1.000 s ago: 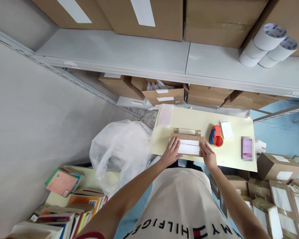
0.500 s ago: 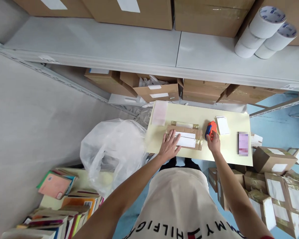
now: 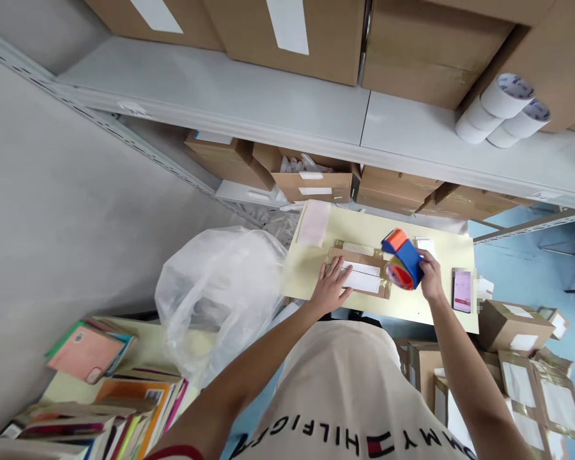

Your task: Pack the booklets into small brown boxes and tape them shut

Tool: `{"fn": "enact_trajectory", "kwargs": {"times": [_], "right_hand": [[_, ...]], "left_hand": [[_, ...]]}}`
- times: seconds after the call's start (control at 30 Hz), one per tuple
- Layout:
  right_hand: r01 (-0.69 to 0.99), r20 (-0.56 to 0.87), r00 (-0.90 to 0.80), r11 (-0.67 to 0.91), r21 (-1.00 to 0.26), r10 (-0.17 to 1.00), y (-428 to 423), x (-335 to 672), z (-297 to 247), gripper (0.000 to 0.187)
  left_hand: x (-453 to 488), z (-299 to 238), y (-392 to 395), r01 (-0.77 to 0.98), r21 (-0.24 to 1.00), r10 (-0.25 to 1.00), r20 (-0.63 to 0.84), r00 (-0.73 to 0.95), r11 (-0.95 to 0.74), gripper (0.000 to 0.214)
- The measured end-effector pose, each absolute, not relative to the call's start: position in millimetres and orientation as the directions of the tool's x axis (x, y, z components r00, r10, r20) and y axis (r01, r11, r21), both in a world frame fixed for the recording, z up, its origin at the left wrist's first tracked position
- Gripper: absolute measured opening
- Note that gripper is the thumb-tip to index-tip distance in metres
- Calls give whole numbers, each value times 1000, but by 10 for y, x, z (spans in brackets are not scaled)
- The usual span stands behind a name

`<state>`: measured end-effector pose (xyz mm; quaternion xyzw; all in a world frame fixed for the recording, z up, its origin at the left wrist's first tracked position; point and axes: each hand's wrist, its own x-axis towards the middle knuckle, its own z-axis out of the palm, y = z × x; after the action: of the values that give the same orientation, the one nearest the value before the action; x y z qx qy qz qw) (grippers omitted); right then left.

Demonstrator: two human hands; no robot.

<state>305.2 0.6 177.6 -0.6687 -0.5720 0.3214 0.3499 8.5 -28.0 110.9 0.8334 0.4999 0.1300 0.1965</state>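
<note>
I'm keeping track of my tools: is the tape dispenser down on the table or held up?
Held up: the right hand grips the tape dispenser, tilted, above the table.

The left hand (image 3: 332, 291) covers the left end of the white label (image 3: 367, 282) on the carton (image 3: 357, 257). The right hand (image 3: 431, 275) and tape dispenser (image 3: 414, 263) partly hide the white paper (image 3: 426, 243) behind them. The phone (image 3: 461, 291) is too blurred to read. Upper boxes (image 3: 253, 35) run past the top edge, books (image 3: 129, 396) past the bottom.
</note>
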Motion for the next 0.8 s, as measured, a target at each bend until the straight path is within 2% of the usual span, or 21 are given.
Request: {"fn": "enact_trajectory", "kwargs": {"times": [0.17,0.3,0.37,0.4,0.47,0.53,0.6,0.7,0.8], "right_hand": [[485,-171,1,-150,-862,985,108,2550,1925,51],[508,-160,-29,-123,-852,987,163,2502,1895,56],[508,-167,-46,-121,-853,985,176,2539,1888,57],[506,-172,-55,-121,-854,983,178,2556,1886,57],[503,-175,-66,-119,-856,982,173,2576,1884,57],[497,-164,-63,-112,-860,984,159,2583,1879,57],[485,-154,-54,-109,-868,987,141,2587,1868,56],[473,-144,-50,-103,-875,988,115,2591,1845,56],[487,-125,-54,-83,-869,991,96,2586,1834,55]], "left_hand": [[78,1150,-250,762,494,885,35,465,-419,60],[44,1241,-190,746,563,924,90,373,-356,52],[48,1308,-120,657,710,958,94,271,-255,45],[62,1345,-72,559,812,975,53,216,-168,43],[110,1418,45,267,960,979,-132,157,87,43],[170,1487,164,-4,930,907,-358,220,368,43],[222,1548,261,-121,829,811,-488,323,547,40],[264,1626,347,-103,807,778,-516,358,582,29],[274,1700,393,0,878,832,-453,319,478,16]]}}
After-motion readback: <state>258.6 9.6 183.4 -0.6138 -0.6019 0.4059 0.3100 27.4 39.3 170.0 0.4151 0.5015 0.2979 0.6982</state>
